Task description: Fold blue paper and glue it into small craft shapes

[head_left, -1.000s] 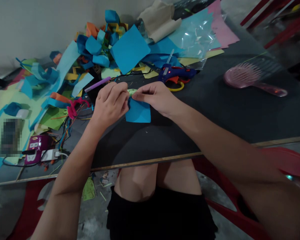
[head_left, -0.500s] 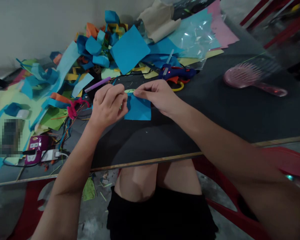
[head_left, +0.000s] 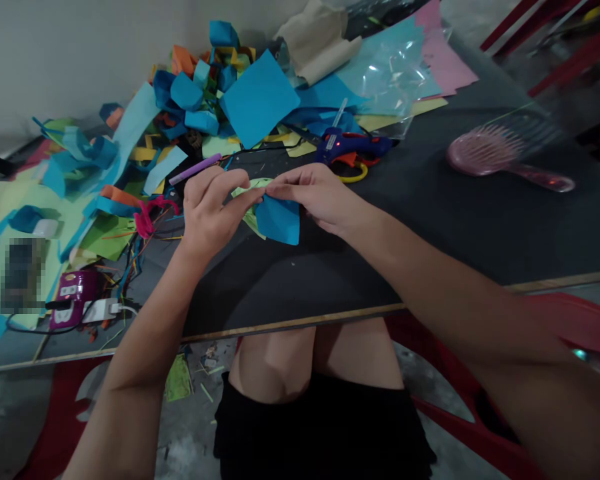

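Above the dark table, my two hands meet at a small blue piece of paper. My right hand pinches its upper edge between thumb and fingers. My left hand comes in from the left, thumb and index fingertip closed at the paper's upper left corner. A pale green piece of paper shows behind and to the left of the blue one, partly hidden by my fingers. Just beyond my right hand lie a blue glue gun with a small red light and yellow-handled scissors.
Folded blue and orange paper pieces are heaped at the back left, beside a flat blue sheet. A purple pen lies near my left hand. At right rests a pink hairbrush. A purple power adapter with cables sits front left.
The blue paper has turned and its lower edge now slants. More of the pale green paper shows at its left. My left thumb and index finger have reached right to the blue paper's corner.
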### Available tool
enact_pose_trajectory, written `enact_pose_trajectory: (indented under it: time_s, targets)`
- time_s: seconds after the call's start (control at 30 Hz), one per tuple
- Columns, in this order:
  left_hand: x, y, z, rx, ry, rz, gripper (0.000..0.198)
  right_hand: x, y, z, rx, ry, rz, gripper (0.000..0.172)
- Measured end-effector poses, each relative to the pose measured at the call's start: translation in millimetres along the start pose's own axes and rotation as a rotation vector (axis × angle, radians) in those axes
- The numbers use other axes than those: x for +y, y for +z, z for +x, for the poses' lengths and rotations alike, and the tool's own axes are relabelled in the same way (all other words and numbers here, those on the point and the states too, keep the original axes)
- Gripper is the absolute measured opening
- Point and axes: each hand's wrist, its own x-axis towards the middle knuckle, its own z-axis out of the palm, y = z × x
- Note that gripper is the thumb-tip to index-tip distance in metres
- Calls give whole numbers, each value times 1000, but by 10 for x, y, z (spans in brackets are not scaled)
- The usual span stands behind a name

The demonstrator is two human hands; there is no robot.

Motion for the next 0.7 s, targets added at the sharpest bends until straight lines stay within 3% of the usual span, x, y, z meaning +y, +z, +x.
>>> enact_pose_trajectory:
  time_s: [0.2,0.43,0.7]
  targets:
    - [-86,53,-93,14,-47,-62,28,25,-19,6,2,73,23,23]
    - [-18,42,-109,23,-153,-152,36,-23,-6,-11,-22,85,39,28]
    - [19,38,-105,-23,-16,24,32,-13,-5,-15,-13,40,10,26]
